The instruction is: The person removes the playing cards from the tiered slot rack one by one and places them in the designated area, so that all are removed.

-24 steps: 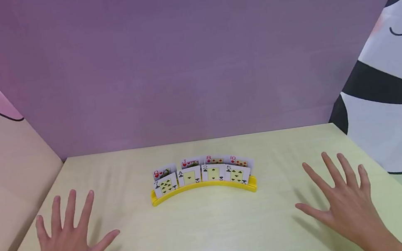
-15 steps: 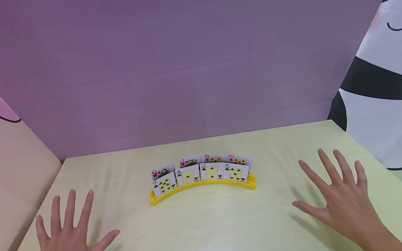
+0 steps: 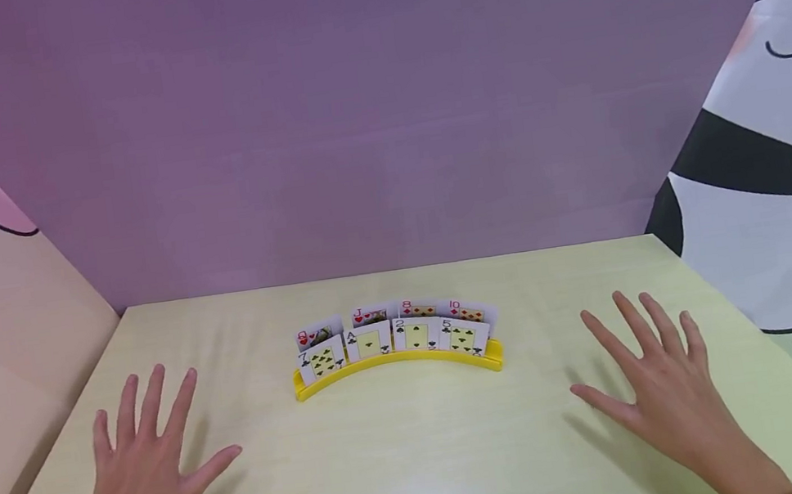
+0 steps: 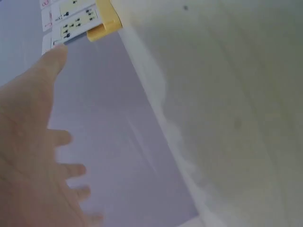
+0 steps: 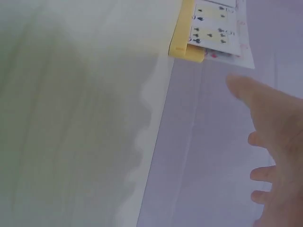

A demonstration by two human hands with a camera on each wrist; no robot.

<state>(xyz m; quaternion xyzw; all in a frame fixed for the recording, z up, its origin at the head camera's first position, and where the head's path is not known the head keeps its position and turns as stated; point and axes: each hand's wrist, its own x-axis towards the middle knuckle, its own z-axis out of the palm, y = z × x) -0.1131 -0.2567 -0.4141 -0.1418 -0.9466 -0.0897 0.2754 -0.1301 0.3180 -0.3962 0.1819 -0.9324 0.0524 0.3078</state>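
Where the worktop (image 3: 407,460) nears the middle of its far edge, stands one curved yellow card holder (image 3: 398,356), bearing eight playing cards (image 3: 368,341) in two rows. Left hand (image 3: 143,472), toward left edge; right hand (image 3: 670,395), toward right edge: both released, fingers spread.

Left hand (image 3: 144,476) and right hand (image 3: 671,403) spread over pale table (image 3: 407,460), either side of curved yellow card holder (image 3: 398,357). Playing cards (image 3: 368,343) stand in it in two rows, front reads 7, A, 2, 5. Purple backdrop (image 3: 365,119) behind, panda print (image 3: 773,234) at right.
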